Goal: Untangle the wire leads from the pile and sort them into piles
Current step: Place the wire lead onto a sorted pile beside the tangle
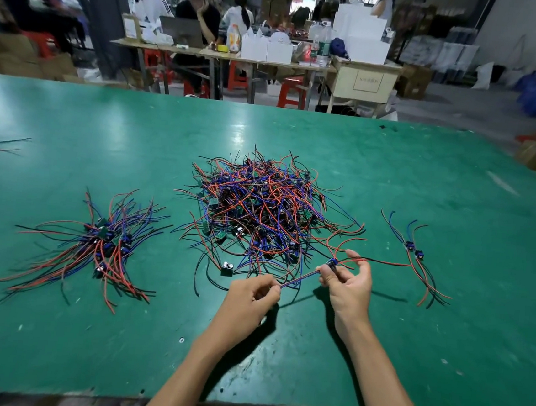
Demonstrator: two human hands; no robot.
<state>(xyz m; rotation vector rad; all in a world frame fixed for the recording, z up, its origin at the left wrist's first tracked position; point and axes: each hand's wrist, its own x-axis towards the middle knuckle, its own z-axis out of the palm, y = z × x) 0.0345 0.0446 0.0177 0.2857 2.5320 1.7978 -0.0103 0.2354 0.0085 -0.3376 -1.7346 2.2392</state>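
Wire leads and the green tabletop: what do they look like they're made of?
Wire leads, e.g. the one stretched between left hand and right hand: thin red, blue and black flexible insulation, likely plastic, since they curve loosely in the central pile; each carries a small dark component, too small to judge.
Tabletop: smooth green sheet, semi-gloss with light glare; scuffed, probably a rubber or vinyl mat.

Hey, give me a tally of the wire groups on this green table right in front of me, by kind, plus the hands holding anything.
Big tangled pile: 1
Sorted piles: 2, a large one at left and a small one at right
Lead stretched between the hands: 1
Hands gripping that lead: 2, left hand and right hand
Total: 4 wire groups, 2 hands
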